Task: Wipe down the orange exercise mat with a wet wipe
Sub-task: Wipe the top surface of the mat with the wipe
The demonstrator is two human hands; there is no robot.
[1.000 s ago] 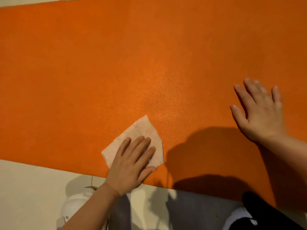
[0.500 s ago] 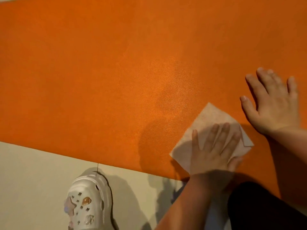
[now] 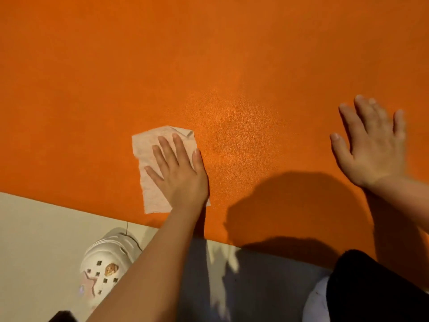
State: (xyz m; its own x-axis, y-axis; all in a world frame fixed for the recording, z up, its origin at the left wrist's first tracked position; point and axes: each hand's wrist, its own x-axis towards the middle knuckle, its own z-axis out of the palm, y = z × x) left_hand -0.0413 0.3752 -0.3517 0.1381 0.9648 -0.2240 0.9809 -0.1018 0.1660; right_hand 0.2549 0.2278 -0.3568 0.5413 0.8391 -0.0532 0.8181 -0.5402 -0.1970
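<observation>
The orange exercise mat fills most of the head view. A pale, crumpled wet wipe lies flat on it near the mat's front edge, left of centre. My left hand presses on the wipe with straight, spread fingers and covers its right half. My right hand rests flat on the bare mat far to the right, fingers straight and spread, holding nothing. A damp sheen shows on the mat between the two hands.
Pale floor runs along the mat's front edge. A white clog with charms stands on it at lower left. A second shoe and a dark trouser leg sit at lower right.
My left hand swept the wipe right toward my right hand, then back left to where it is now. My right hand stayed flat on the mat.
</observation>
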